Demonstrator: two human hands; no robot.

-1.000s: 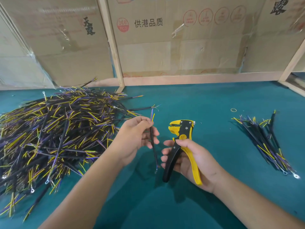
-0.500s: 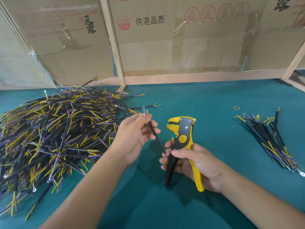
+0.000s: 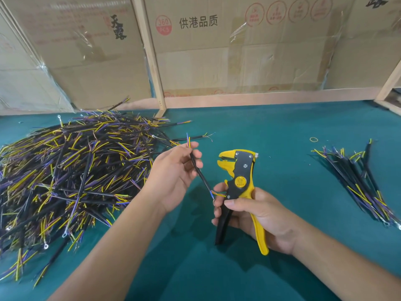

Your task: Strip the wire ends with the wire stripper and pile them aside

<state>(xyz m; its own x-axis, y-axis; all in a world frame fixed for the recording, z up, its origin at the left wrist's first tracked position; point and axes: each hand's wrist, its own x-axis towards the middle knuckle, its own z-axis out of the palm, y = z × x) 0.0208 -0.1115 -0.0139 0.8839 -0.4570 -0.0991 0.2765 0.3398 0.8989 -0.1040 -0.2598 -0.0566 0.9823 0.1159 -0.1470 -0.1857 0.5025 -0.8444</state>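
Our left hand (image 3: pixel 173 177) pinched a black wire (image 3: pixel 198 170); our right hand (image 3: pixel 256 218) gripped the wire stripper (image 3: pixel 238 183) above the teal counter (image 3: pixel 282 131).

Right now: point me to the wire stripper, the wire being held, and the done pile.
wire stripper (image 3: pixel 240 170), head view, on the black plate of its head.
held wire (image 3: pixel 198 169), head view, on the black sheath below the left fingers.
done pile (image 3: pixel 358 181), head view, on the middle of the bundle.

green table cover (image 3: pixel 282 127) | cardboard boxes (image 3: pixel 238 51) behind | wooden post (image 3: pixel 149 55) | rubber band (image 3: pixel 313 139)
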